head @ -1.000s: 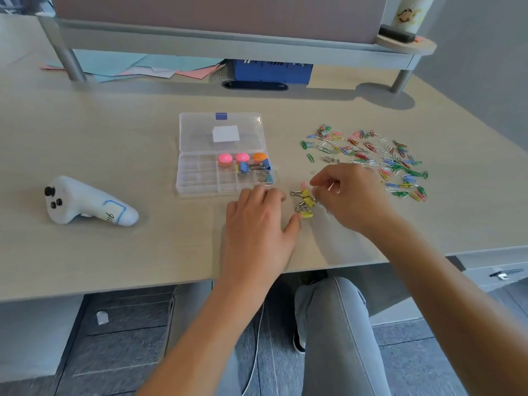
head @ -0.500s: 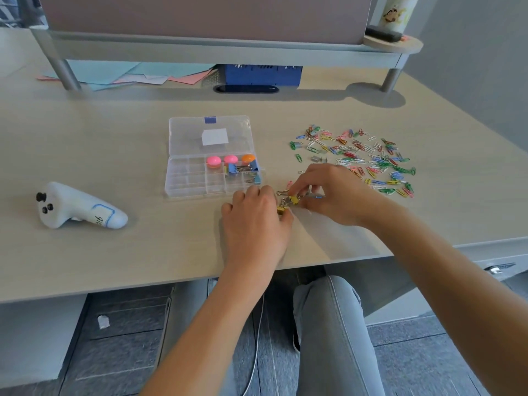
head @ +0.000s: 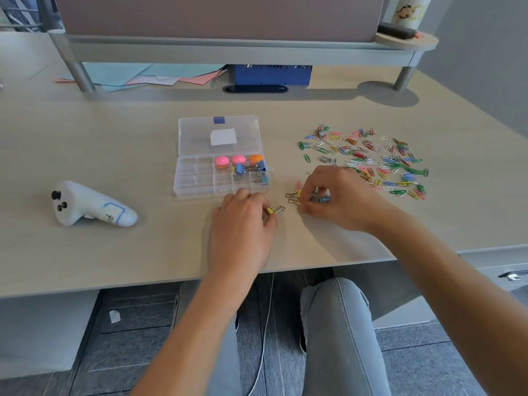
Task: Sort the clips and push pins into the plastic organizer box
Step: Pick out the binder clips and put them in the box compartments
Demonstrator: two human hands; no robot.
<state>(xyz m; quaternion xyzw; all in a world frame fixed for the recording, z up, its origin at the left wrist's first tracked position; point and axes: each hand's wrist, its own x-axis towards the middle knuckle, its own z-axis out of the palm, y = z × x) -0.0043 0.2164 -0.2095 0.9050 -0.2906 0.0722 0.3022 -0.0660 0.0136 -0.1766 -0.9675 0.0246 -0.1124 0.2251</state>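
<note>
The clear plastic organizer box [head: 197, 184] lies open mid-desk, its lid flat behind it. Pink and orange push pins [head: 238, 159] and blue binder clips [head: 248, 168] fill its right compartments. My left hand [head: 243, 224] pinches a yellow binder clip [head: 274, 210] just in front of the box. My right hand [head: 337, 195] rests over a small cluster of yellow binder clips [head: 294, 195] and grips a blue binder clip [head: 324, 199]. A spread of coloured paper clips [head: 371, 158] lies to the right.
A white handheld controller [head: 91, 205] lies at the left. A grey monitor shelf [head: 228, 50] spans the back, with coloured paper sheets [head: 143, 77] and a blue box [head: 271, 74] beneath it. The desk's front edge runs just under my wrists.
My two hands, close together over the clip cluster before, have drawn apart. The left hand now holds one yellow binder clip away from the pile, and a blue clip shows in the right hand.
</note>
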